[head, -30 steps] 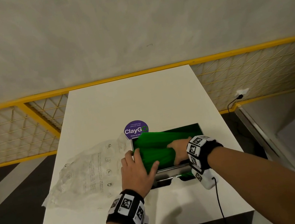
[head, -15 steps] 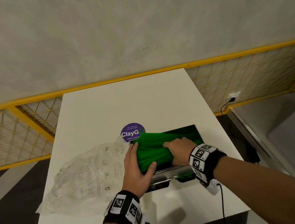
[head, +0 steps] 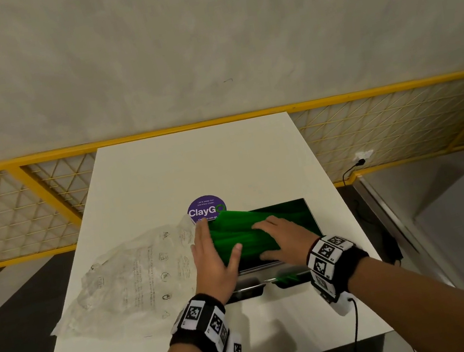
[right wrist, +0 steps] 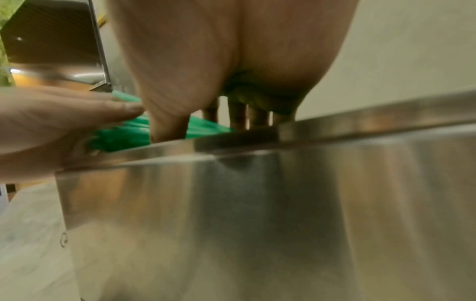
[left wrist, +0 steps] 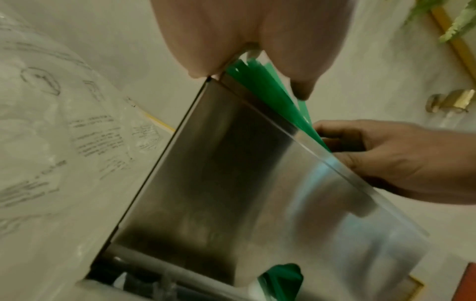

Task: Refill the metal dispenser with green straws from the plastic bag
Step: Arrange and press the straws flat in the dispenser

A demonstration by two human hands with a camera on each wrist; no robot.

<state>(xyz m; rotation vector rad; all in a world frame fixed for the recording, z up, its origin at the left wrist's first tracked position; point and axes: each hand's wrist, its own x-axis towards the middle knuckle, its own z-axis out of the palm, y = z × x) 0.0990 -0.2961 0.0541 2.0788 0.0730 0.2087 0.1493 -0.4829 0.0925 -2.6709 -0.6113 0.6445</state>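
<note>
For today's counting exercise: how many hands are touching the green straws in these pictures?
2. The left hand rests against the left end of the green straws; the right hand presses on top of them, over the open metal dispenser. No other hands show.

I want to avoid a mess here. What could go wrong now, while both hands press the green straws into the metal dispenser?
The green straws bulge above the metal dispenser at its left end, where the left hand holds them; some may slip out onto the table. The right hand presses flat on the pile, so straws could bend.
</note>
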